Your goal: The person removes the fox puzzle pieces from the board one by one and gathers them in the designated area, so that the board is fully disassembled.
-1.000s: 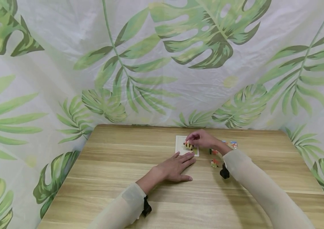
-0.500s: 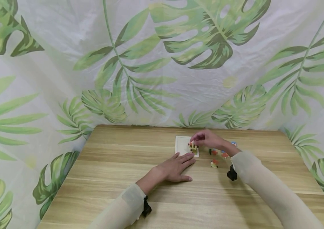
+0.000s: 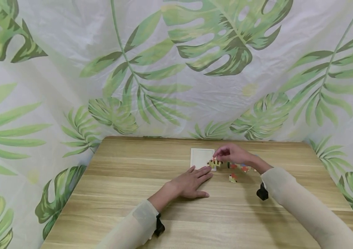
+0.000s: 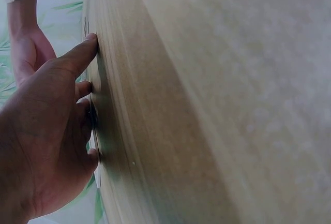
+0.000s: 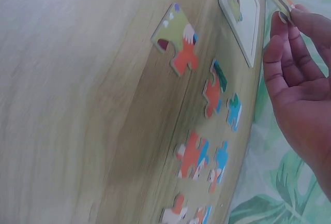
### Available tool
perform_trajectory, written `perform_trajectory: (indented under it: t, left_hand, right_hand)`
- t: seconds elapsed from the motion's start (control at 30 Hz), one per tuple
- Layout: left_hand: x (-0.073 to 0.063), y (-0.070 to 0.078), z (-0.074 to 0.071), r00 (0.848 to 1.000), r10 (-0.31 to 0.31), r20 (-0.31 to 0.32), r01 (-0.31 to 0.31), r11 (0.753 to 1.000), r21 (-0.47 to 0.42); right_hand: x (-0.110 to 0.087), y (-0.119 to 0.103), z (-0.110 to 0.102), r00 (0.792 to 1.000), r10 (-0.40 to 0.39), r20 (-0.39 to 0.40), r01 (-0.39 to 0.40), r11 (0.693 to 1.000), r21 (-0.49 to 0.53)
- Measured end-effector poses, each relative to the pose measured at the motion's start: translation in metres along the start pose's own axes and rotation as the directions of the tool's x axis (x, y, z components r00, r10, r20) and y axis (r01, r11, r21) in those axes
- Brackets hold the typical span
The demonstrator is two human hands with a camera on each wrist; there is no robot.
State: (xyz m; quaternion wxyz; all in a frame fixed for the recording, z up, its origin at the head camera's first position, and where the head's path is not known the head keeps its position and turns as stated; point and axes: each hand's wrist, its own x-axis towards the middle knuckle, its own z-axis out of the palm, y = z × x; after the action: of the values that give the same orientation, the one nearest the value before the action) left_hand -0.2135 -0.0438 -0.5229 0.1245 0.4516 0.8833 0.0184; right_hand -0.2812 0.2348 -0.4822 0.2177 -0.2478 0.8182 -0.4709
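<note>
My right hand (image 3: 233,154) pinches a yellow-green puzzle piece (image 5: 281,0) with dark marks between thumb and fingers, held up above the right side of a white square puzzle tray (image 3: 199,156). Another yellow-green piece (image 5: 234,10) lies inside a corner of that tray in the right wrist view. My left hand (image 3: 193,182) lies flat with fingers spread, its fingertips at the tray's near edge. In the left wrist view the left hand (image 4: 57,115) hides most of the tray.
Several loose puzzle pieces lie right of the tray, including a green-and-orange corner piece (image 5: 178,38), an orange-and-blue piece (image 5: 192,155) and a blue piece (image 5: 234,111). The wooden table (image 3: 126,186) ends at a leaf-patterned curtain (image 3: 164,69) behind.
My right hand has moved to the right with the puzzle piece, from over the tray's middle to its right edge. The left hand stays in place.
</note>
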Motion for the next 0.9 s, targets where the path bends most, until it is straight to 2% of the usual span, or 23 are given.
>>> perform_trajectory:
  t: [0.4,0.67,0.9]
  left_hand:
    - [0.0,0.0,0.0,1.0,-0.003,-0.006,0.003,1.0,0.002]
    - [0.0,-0.002,0.0,1.0,0.002,-0.008,-0.002,1.0,-0.002]
    - [0.0,0.0,-0.001,1.0,0.015,-0.009,-0.015,1.0,-0.011]
  right_hand:
    - [-0.025,0.014,-0.011,0.996,-0.08,0.023,0.082,0.995,-0.062]
    - [-0.04,0.019,-0.015,0.996,-0.079,0.034,0.081,0.995,-0.057]
    - [-0.055,0.028,-0.018,0.992,-0.12,0.05,0.124,0.989,-0.076]
